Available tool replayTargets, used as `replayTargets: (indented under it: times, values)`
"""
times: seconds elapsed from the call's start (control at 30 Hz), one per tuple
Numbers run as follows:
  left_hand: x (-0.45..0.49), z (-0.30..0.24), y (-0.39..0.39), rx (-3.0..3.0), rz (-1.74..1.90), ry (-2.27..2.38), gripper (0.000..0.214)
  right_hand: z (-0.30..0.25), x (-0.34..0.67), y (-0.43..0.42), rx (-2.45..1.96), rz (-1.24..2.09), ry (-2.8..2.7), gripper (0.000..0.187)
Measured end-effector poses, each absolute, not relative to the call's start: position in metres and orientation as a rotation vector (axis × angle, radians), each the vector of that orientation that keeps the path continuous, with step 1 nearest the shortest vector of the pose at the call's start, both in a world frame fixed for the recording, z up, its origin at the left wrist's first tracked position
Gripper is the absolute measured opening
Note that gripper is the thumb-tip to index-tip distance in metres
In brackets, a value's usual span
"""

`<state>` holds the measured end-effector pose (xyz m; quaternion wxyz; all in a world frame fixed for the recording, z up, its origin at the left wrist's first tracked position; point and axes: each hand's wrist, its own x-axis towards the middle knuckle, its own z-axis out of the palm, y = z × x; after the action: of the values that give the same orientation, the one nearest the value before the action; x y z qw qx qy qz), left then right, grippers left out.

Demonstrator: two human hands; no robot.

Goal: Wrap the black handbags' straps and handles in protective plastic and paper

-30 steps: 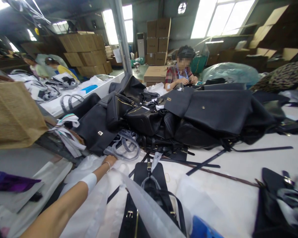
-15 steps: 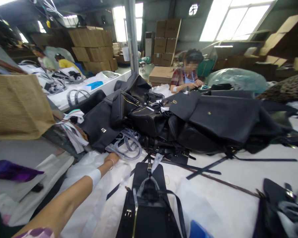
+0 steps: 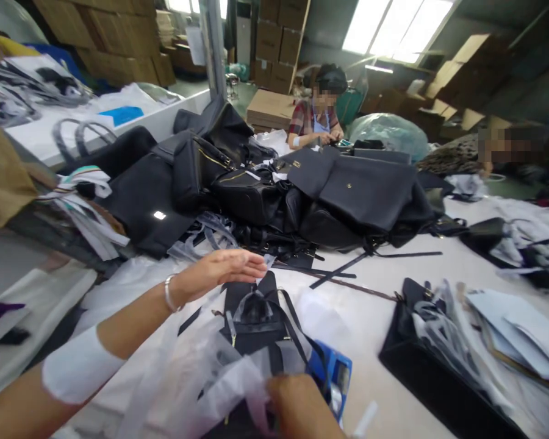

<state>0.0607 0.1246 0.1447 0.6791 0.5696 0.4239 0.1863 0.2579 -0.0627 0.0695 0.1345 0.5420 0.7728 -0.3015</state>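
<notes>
My left hand (image 3: pixel 224 268) hangs above the top of a black backpack (image 3: pixel 249 311), its fingers stretched out, with nothing seen in it. The backpack lies on the white table, its straps spread and its handle wrapped in clear film. Low in the view my right hand (image 3: pixel 302 399) is smeared by motion. Crumpled translucent plastic film (image 3: pixel 238 381) bunches at its fingers, over the lower part of the backpack, and the hand seems closed on it. A blue object (image 3: pixel 341 363) with a silvery part sits just right of the backpack.
Black bags (image 3: pixel 366 189) are heaped across the far side of the table. At right stands an open black bag (image 3: pixel 421 341) beside papers (image 3: pixel 521 329). White ribbons (image 3: pixel 82 210) hang at left. A co-worker (image 3: pixel 318 113) sits beyond the heap; another person is at far right.
My left hand has left the film-wrapped handles and moved right, over the backpack. My right hand has come into view with plastic film. The view has swung right and down.
</notes>
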Motion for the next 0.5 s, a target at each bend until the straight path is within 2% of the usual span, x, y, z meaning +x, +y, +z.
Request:
replayTargets:
  times: [0.07, 0.2, 0.3, 0.37, 0.5]
  values:
    - [0.073, 0.147, 0.118, 1.294, 0.319, 0.773, 0.048, 0.075, 0.239, -0.060, 1.476, -0.776, 2.297, 0.021]
    - [0.069, 0.098, 0.068, 1.010, 0.008, 0.500, 0.054, 0.103, 0.231, -0.056, 1.456, -0.665, 2.446, 0.025]
    - [0.048, 0.067, 0.015, 0.803, -0.062, 0.362, 0.040, 0.119, 0.239, -0.052, 1.471, -0.649, 2.542, 0.024]
    - [0.026, 0.064, -0.017, 0.708, -0.062, 0.341, 0.038, 0.122, 0.245, -0.051, 1.472, -0.617, 2.589, 0.021]
    - [-0.030, 0.082, -0.081, 0.643, 0.032, 0.553, 0.049, 0.112, 0.257, -0.050, 1.454, -0.574, 2.659, 0.018]
